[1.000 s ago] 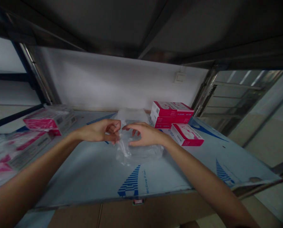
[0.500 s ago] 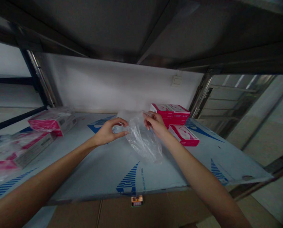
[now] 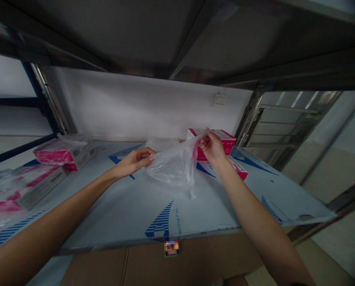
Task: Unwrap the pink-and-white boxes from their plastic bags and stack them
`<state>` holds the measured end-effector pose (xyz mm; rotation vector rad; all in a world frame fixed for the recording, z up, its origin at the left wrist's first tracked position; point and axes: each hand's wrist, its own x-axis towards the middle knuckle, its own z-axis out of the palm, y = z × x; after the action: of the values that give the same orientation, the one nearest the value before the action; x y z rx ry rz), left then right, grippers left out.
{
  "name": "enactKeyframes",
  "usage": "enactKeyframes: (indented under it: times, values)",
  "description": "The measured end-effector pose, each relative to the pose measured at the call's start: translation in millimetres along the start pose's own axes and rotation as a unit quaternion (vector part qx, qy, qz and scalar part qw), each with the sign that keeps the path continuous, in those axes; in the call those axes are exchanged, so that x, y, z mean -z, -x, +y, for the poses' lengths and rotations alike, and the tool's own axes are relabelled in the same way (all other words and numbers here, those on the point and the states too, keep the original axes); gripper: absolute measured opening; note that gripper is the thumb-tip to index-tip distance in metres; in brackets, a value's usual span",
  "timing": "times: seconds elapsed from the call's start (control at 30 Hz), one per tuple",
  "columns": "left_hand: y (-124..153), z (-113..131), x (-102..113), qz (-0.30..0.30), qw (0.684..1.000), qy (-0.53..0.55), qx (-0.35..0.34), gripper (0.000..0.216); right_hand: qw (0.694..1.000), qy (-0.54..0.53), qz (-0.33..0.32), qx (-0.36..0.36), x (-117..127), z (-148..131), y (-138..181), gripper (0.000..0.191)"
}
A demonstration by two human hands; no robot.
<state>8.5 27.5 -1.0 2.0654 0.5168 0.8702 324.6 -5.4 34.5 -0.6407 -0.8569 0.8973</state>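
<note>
A clear plastic bag (image 3: 173, 167) hangs stretched between my two hands above the shelf (image 3: 130, 210). My left hand (image 3: 136, 160) pinches the bag's left edge. My right hand (image 3: 212, 146) pinches the right edge, raised a little higher. The bag's lower end sags down to the shelf surface. Behind my right hand stands a stack of pink and white boxes (image 3: 225, 139), with another pink box (image 3: 240, 170) lying flat in front of it.
Pink boxes wrapped in clear plastic (image 3: 64, 149) lie at the left, with more wrapped boxes (image 3: 19, 190) nearer me. The shelf carries a white film with blue markings. A metal shelf sits overhead. Upright posts (image 3: 249, 117) stand at the back corners. A white wall closes the back.
The bag lay crumpled on the shelf under both hands. My hands have lifted it and drawn apart, the right one moving up and to the right, pulling the bag wide.
</note>
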Motion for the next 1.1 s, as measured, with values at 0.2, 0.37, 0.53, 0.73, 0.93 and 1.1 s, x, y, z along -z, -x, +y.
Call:
enactKeyframes:
  times: [0.2,0.37,0.53,0.73,0.93,1.1]
  values:
    - [1,-11,6,0.098,0.987,0.099,0.078,0.022,0.989,0.140,0.027,0.044,-2,8,7,0.038]
    - [-3,-23,15,0.198,0.920,0.303,0.148,0.029,0.892,0.398,-0.213,-0.016,-13,19,29,0.047]
    - [-6,-23,20,0.269,0.887,0.359,0.106,0.029,0.795,0.417,-0.439,-0.024,-26,42,46,0.039]
    - [3,-24,10,0.166,0.971,0.174,0.001,0.116,0.903,0.286,-0.317,-0.058,-29,72,47,0.030]
    - [7,-27,-3,0.137,0.986,-0.092,0.006,0.089,0.946,0.120,-0.241,-0.182,-31,73,52,0.032]
    - [8,-22,-10,0.159,0.978,-0.134,0.012,0.073,0.939,0.148,-0.268,-0.157,-35,68,60,0.047]
